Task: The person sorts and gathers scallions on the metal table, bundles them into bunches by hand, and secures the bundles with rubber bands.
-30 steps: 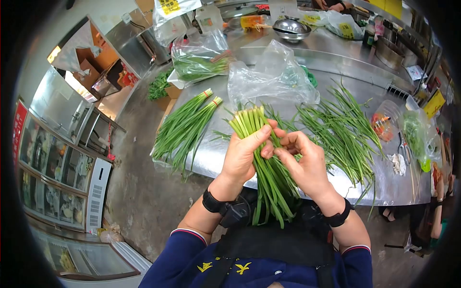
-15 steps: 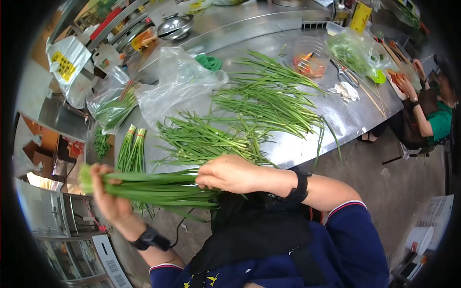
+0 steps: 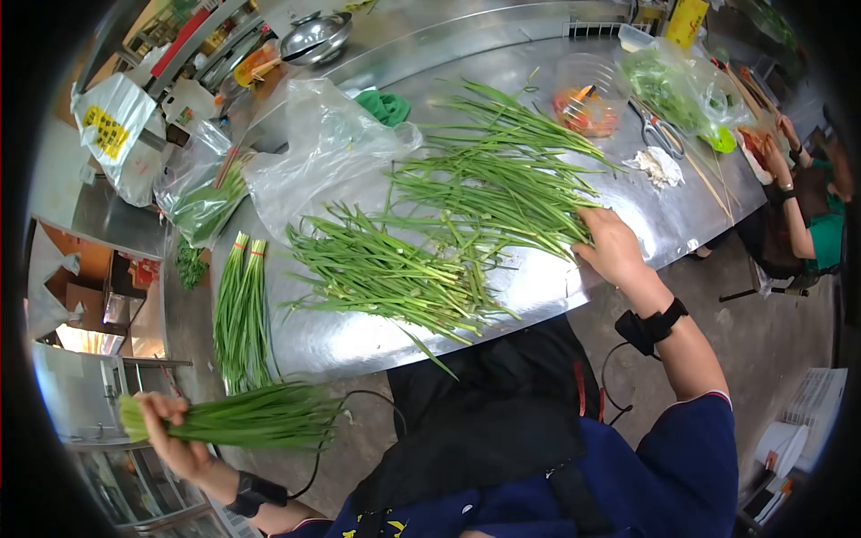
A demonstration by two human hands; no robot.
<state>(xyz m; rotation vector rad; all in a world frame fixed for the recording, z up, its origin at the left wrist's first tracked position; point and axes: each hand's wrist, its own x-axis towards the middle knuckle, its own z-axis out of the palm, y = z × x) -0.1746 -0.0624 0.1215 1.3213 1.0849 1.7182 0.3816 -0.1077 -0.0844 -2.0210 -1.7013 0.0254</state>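
Shiny metal table [image 3: 336, 345], grey floor [image 3: 762, 327]
Left hand [image 3: 175, 439] clamped round a green bundle [image 3: 260, 417] beyond the table; right hand [image 3: 613, 247] at loose stalks [image 3: 502, 190], grip unclear.

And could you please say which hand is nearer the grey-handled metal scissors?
Right. The right hand is at the long loose green stalks, this side of the scissors; the left hand, holding bundled green stalks, is far left.

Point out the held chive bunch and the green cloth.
Held chive bunch [image 3: 256, 420], head view: middle of the leaves.
Green cloth [image 3: 384, 108], head view: middle of its crumpled surface.
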